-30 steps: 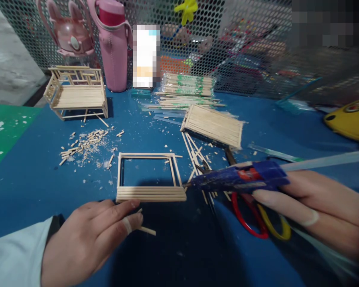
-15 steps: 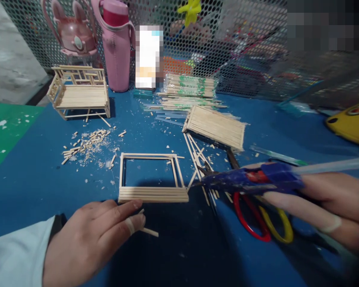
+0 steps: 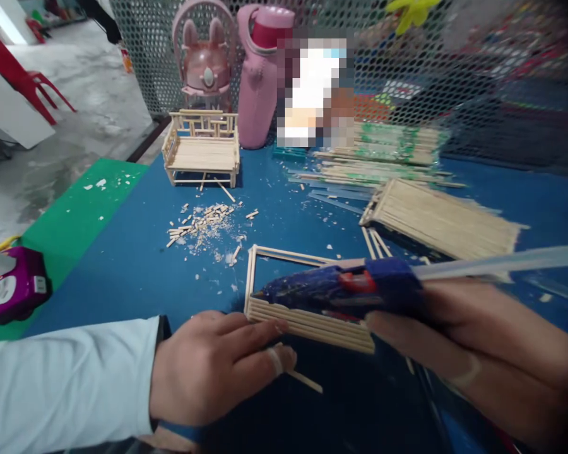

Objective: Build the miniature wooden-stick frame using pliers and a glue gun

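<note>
My right hand (image 3: 483,340) is wrapped round a blue hot glue gun (image 3: 322,287) with a clear glue stick feeding its rear end. The gun's nozzle is at the left corner of a small frame of wooden sticks (image 3: 307,325), just above its slatted front part. My left hand (image 3: 222,366) lies against the near edge of this frame, fingertips touching the slats. Its fingers are curled, and a thin wooden stick (image 3: 307,381) pokes out from under them. The thumb is hidden. The gun covers much of the frame's right side.
A finished-looking miniature stick bench (image 3: 201,157) stands at the back left, near pink bottles (image 3: 260,82). Stick offcuts (image 3: 203,224) lie scattered before it. A slatted stick panel (image 3: 445,214) and packs of sticks (image 3: 397,145) are at right. A purple device (image 3: 16,284) sits far left.
The glue gun has moved from the frame's right corner to its left corner. My view has swung left, bringing the purple device in. My left hand still touches the frame's near edge.
</note>
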`<state>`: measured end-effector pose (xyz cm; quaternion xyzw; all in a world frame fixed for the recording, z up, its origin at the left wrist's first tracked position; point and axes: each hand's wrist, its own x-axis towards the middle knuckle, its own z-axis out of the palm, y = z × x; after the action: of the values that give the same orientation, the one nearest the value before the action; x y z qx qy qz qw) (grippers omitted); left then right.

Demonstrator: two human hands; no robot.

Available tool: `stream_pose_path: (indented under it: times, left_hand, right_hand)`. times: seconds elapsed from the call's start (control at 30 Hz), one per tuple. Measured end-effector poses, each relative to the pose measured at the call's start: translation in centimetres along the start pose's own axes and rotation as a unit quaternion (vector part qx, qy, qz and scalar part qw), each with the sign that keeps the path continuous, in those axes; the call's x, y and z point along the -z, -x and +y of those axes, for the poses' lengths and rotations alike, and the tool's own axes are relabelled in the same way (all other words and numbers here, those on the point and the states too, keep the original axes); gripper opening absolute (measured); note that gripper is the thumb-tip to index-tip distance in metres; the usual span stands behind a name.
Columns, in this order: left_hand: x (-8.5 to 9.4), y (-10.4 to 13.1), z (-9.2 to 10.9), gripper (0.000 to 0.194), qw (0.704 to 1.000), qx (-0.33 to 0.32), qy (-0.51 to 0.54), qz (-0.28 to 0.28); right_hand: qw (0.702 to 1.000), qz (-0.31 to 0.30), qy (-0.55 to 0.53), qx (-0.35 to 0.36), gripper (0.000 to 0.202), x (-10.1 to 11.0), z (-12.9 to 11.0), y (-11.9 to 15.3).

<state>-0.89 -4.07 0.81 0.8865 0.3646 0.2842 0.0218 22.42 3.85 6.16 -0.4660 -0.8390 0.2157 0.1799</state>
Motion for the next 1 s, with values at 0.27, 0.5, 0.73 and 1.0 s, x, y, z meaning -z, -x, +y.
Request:
stream_pose_path:
  times: [0.27,0.5,0.73,1.0]
  left_hand:
    - [-0.24,0.1,-0.03,0.02,1.0,0.006,0.001,0.0]
    - [-0.27,0.25,0.07,0.021,1.0,0.003,-0.006,-0.001]
    - [-0.17,0.23,-0.05,0.022,1.0,-0.003,-0.006,-0.003]
    - [0.0,0.2,-0.28,0.026,0.999,-0.023,-0.001,-0.031]
  right_hand:
    - [0.996,-0.058,-0.012,0.062,0.027,-0.08,-0.37,-0.38]
    - [0.995,-0.068,-0.003,0.073,0.027,-0.03,-0.66,-0.69]
    - [0.997,-0.055,-0.004,0.06,0.031,-0.04,-0.45,-0.38]
    - [0.997,-0.029,0.004,0.075,0.03,0.09,-0.34,0.1]
